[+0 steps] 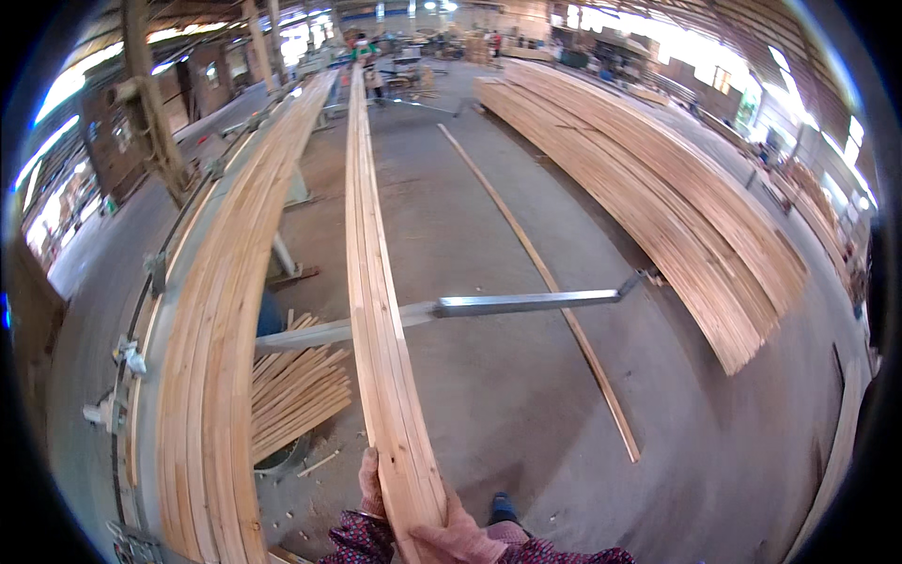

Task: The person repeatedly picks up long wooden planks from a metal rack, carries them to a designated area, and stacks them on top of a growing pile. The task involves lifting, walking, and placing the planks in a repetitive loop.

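A bundle of long, narrow wooden boards (381,329), lying side by side, stretches from my body far into the hall. My left hand (372,484) is closed on its left edge near the close end, with part of the fingers hidden. Around the right edge, my right hand (460,538) grips the same boards, its thumb side on top. Both forearms wear dark, dotted sleeves. Farther off, the boards pass over a metal crossbar (526,303). Beyond, a person (365,52) stands near the far end of the boards; whether they touch them I cannot tell.
Long boards (211,329) lie along a bench at left, with clamps (127,355) beside it. Beneath are short wooden offcuts (301,404). A single strip (526,244) passes under the crossbar. A wide stack of boards (648,216) occupies the right. My shoe (503,508) shows below.
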Demonstrator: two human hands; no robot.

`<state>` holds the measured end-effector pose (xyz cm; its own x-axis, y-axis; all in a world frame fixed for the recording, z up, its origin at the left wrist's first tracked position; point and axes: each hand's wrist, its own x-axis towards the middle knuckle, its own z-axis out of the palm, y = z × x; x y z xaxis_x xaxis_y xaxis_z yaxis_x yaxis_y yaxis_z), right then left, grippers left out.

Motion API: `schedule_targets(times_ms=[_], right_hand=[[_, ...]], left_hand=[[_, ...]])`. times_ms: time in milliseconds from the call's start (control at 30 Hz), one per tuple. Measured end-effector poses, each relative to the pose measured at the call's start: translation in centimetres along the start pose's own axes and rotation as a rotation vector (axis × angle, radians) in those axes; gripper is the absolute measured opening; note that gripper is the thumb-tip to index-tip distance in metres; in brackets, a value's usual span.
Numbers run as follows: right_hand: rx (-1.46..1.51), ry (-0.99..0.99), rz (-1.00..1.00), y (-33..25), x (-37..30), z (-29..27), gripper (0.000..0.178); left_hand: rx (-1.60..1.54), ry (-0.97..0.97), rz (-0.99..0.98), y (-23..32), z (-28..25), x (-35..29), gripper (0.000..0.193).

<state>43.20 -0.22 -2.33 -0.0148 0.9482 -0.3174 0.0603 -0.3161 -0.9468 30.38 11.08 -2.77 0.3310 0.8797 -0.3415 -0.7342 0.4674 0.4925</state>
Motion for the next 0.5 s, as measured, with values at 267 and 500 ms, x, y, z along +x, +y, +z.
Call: schedule_targets(times_ms=[267,500], right_hand=[[0.302,-0.147,-0.045,-7.8,-1.9,-16.5,0.070],[0.339,-0.148,-0.186,-7.4,-2.8,-33.1,0.037]], left_hand=[[0.383,-0.031,-0.015,-5.1,17.3,3.2,0.051],[0.505,-0.118,-0.008,-15.8,30.8,9.6,0.041]])
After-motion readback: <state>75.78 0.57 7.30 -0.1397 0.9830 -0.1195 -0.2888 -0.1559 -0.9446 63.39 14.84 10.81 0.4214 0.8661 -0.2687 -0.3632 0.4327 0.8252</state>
